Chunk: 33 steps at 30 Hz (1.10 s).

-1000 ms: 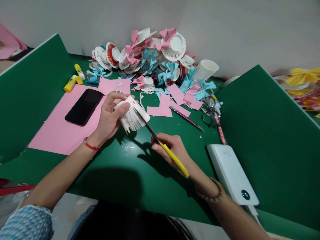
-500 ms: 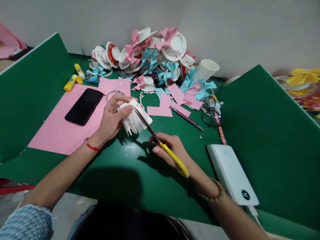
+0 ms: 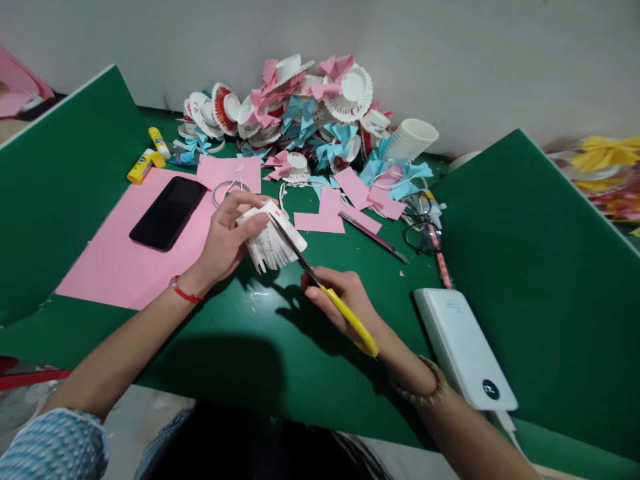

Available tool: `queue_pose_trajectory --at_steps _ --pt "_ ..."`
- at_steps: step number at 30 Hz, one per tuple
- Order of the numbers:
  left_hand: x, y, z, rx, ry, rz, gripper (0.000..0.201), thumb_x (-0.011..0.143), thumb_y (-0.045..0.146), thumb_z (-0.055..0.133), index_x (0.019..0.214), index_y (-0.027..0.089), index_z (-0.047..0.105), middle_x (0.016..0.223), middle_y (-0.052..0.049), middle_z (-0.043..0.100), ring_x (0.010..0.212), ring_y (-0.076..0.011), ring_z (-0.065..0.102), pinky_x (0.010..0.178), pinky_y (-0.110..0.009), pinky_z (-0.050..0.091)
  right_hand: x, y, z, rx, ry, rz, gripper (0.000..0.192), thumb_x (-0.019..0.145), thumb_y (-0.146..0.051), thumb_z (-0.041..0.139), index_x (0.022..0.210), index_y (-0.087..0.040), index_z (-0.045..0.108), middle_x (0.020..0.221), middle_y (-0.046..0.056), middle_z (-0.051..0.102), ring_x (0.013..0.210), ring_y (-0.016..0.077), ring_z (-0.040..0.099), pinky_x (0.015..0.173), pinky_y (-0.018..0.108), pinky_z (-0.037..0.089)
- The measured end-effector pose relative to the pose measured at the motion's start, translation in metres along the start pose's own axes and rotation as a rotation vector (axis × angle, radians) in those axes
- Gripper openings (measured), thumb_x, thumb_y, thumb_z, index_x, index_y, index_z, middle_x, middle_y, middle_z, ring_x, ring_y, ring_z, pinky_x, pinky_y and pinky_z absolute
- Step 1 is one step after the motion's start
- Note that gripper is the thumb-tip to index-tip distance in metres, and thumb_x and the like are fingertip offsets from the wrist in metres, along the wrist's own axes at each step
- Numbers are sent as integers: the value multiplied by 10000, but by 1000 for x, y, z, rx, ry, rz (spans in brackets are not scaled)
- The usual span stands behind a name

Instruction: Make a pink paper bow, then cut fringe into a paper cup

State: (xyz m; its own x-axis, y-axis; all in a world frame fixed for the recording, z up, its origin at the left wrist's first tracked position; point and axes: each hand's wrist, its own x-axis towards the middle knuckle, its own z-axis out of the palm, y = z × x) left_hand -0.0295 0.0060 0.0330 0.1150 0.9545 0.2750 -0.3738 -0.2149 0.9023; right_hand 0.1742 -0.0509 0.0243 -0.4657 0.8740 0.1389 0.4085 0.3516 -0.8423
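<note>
Between its thumb and fingers, my left hand (image 3: 225, 237) grips a white paper cup (image 3: 270, 248) whose wall is slit into several narrow strips. The strips hang toward me, and a small red mark and printing show on the paper. My right hand (image 3: 345, 300) is closed around yellow-handled scissors (image 3: 347, 317). Their dark blades lie across the cup's uncut wall, with the tips close to my left thumb. Whether the blades are fully closed is hard to make out.
Behind my hands is a pile of cut cups (image 3: 300, 127) with pink and blue bows. A phone (image 3: 170, 213) lies on pink paper (image 3: 100, 280). To the right are a craft knife (image 3: 373, 237), glasses (image 3: 423, 223) and a power bank (image 3: 465, 350). Green panels (image 3: 540, 267) flank the table.
The cup and my left hand have shifted very slightly right and down. The scissors stay on the cup wall, with little visible movement of my right hand.
</note>
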Motion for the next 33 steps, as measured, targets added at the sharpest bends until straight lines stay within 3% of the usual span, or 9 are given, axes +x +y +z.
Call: queue_pose_trajectory --at_steps 28,33 --pt "1 0 0 -52 -3 14 240 683 324 791 794 218 607 914 12 659 832 -124 651 714 -244 535 0 0 1 -22 29 -4 449 883 -562 483 650 -179 482 517 -52 352 481 81 267 449 217 235" --pt "2 1 -1 -10 19 40 267 677 321 791 805 212 584 931 7 663 825 -135 672 744 -273 548 1 -4 -3 5 -58 -17 518 850 -673 452 829 -163 542 555 -54 399 487 88 314 469 222 273"
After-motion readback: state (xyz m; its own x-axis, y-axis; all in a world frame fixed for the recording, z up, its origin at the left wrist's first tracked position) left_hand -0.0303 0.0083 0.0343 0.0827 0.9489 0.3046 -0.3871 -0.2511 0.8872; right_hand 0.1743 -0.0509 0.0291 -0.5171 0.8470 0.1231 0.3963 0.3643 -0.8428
